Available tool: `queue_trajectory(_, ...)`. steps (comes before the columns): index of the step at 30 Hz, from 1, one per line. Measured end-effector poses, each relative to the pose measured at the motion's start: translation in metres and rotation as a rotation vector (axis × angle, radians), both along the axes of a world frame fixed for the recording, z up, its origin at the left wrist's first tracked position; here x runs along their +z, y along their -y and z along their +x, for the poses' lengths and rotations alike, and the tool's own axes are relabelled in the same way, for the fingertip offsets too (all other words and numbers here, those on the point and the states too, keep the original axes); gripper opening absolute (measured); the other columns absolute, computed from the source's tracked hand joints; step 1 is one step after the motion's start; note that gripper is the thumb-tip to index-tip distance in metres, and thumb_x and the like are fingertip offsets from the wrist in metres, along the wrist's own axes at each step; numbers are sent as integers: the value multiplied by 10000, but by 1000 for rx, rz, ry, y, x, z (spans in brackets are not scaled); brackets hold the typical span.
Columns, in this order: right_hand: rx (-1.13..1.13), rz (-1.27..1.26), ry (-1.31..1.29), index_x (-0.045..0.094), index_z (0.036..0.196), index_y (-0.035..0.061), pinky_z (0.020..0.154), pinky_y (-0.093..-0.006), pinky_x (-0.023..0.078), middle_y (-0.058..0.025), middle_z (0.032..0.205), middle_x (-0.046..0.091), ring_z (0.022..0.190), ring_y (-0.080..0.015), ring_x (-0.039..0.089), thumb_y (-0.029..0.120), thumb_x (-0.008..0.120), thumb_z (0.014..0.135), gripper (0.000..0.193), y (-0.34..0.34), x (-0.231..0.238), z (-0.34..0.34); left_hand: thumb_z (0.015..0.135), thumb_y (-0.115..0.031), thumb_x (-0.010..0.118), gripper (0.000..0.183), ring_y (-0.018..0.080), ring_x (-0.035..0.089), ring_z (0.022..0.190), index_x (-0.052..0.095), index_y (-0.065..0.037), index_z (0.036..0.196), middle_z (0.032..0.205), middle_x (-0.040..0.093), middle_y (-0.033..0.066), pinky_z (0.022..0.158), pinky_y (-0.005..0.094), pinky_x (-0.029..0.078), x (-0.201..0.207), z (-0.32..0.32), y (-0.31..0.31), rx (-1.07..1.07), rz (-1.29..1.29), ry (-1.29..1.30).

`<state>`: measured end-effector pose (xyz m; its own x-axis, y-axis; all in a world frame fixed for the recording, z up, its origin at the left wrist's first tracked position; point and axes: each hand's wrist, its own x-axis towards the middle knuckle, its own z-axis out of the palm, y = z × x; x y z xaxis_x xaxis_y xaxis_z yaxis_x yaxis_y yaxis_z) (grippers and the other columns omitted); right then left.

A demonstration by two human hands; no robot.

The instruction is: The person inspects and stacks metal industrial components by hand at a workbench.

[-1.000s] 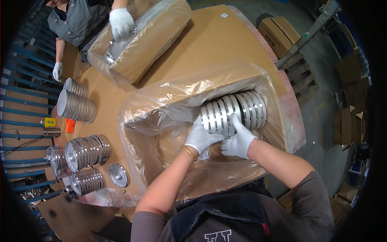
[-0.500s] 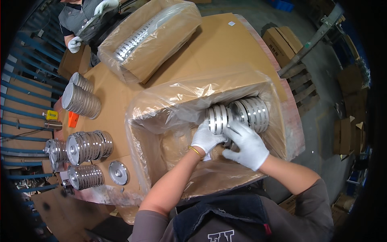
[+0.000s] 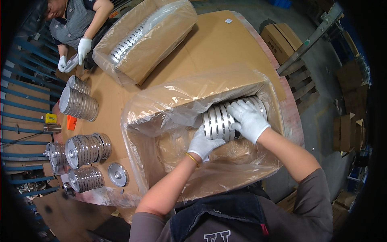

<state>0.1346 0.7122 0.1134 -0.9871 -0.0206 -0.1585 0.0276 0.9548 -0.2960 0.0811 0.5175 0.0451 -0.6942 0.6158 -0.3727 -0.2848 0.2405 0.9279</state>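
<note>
Both gloved hands clamped on the row of metal discs (image 3: 221,121) inside the lined box (image 3: 258,82). Left hand (image 3: 204,143) underneath, right hand (image 3: 248,119) on top; fingertip contact probably full, partly hidden

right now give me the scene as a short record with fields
left hand: white glove, at the near end of a row of metal discs
right hand: white glove, resting on top of the same row
discs: standing on edge, inside a plastic-lined cardboard box
table: brown cardboard-covered top
to the left: more disc stacks, one single disc lying flat
far side: second lined box of discs, another person's gloved hand
</note>
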Motion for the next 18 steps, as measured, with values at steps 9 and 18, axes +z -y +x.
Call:
queue_trajectory(9,162,103,-130,505,1227,37,1035,-586,204,-183,1305,428,1254,-391,325,476,729,580,813,30,6,6,647,-205,804,692,240,610,934,451,37,1191,1059,608,167,818,333,495,-12,-3,-6,-85,19,123)
queue_trajectory(18,68,162,-202,498,1246,113,1034,-522,228,-98,1206,467,1161,-281,399,541,729,561,840,35,4,-9,655,-258,804,502,196,657,778,611,-27,1058,890,685,108,727,300,513,31,-18,-5,-232,-493,-371)
